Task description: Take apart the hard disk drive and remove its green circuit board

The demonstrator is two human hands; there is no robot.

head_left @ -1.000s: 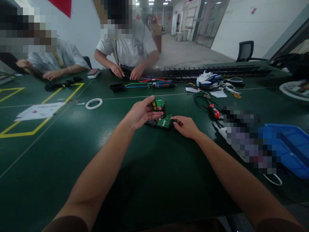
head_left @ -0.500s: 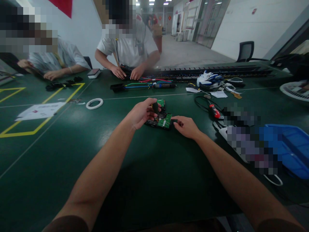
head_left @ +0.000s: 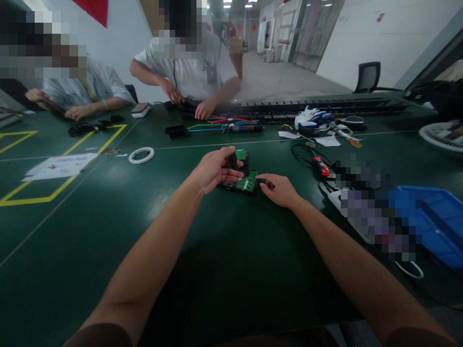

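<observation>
Although it is not a big thing, the flat rectangular device with a black body and a green circuit board [head_left: 247, 183] is, I think, rather heavy for its form and quite stiff, like a block of metal. It lies flat on the smooth dark green counter [head_left: 231, 260], in front of me, between my two hands. In my judgement its hard sides are the right place to take hold, because the board looks fragile and strong pressing upon it could do harm. On such a glossy surface it may also slide when pushed, so it needs a steadying touch.

The fingers of my left hand [head_left: 216, 166] are over its left part and cover some of it. The thumb and the nearest fingers are pinching a short dark handle [head_left: 233, 160], which is nearly upright; its lower end is hidden, so I cannot tell whether it meets the device. The other fingers are stretched out, slightly apart.

The forefinger of my right hand [head_left: 278, 187] reaches the right edge of the device and seems to touch it, while the remaining fingers are curled in. Whether they pinch anything there, I cannot tell. Just behind lies a second, similar device with a green board [head_left: 240, 153], partly covered by my left hand.
</observation>
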